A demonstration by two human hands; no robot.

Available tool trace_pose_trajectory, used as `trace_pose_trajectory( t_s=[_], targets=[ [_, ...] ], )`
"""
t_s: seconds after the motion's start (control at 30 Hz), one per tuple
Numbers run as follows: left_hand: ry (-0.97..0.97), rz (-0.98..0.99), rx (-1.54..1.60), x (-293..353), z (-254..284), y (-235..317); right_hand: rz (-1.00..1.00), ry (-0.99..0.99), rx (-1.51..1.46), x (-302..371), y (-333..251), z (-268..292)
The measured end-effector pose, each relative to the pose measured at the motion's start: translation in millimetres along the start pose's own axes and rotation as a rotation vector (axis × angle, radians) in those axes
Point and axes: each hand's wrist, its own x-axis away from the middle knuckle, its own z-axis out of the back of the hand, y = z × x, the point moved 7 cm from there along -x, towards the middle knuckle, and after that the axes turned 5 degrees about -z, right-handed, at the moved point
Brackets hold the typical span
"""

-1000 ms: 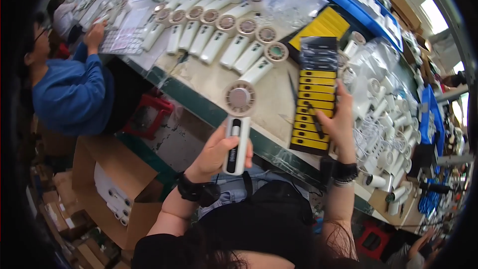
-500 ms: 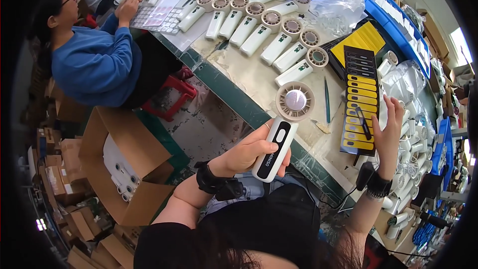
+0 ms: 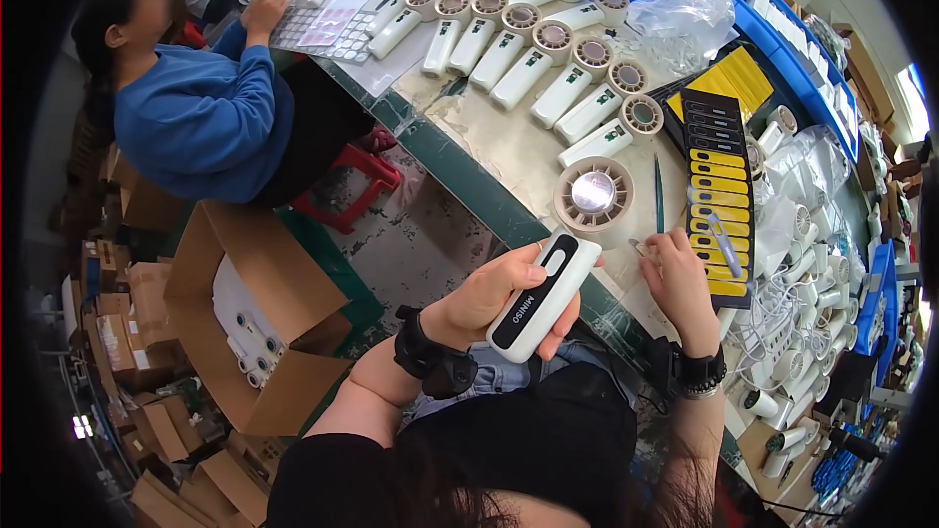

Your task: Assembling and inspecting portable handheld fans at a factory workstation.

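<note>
My left hand (image 3: 479,303) is wrapped round the handle of a white handheld fan (image 3: 575,272), with the thumb on its light oval button. A black label panel runs along the handle, and the round beige head (image 3: 594,192) has a shiny silver centre. My right hand (image 3: 680,284) is over the table edge side, fingers bent and apart, tips by a worn patch of the tabletop. Nothing shows between them. Beside it lies a black sheet of label strips (image 3: 714,127), several on yellow backing, with a slim grey tool (image 3: 726,246) across it.
Rows of white handheld fans (image 3: 528,73) fill the far table. A dark pointed tool (image 3: 658,194) lies near the sheet. Blue trays (image 3: 797,49) and piled fan parts (image 3: 802,284) stand right. A person in blue (image 3: 205,127) works at left, near an open carton (image 3: 259,284).
My right hand has moved left and nearer, from beside the label sheet to the tabletop by the fan. The left hand keeps its hold, and the fan is tilted a little more to the right.
</note>
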Motion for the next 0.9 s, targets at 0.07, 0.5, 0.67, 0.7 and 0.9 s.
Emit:
trace_pose_trajectory(
  t_s=[0.07,0.5,0.67,0.7,0.9],
  targets=[
    [-0.004,-0.002,-0.005,2,-2,0,-0.033,-0.011,-0.032,-2,5,-2],
    [0.088,-0.069,-0.455,4,-7,0,-0.056,0.114,-0.089,7,4,27],
    [0.108,-0.029,-0.478,2,-6,-3,-0.179,0.227,-0.557,29,-16,67],
    [0.102,-0.031,-0.461,0,-7,-4,-0.135,0.274,-0.628,36,-29,75],
    [0.102,-0.025,-0.454,-1,-14,-6,0.190,0.389,-0.585,50,-85,97]
  ],
)
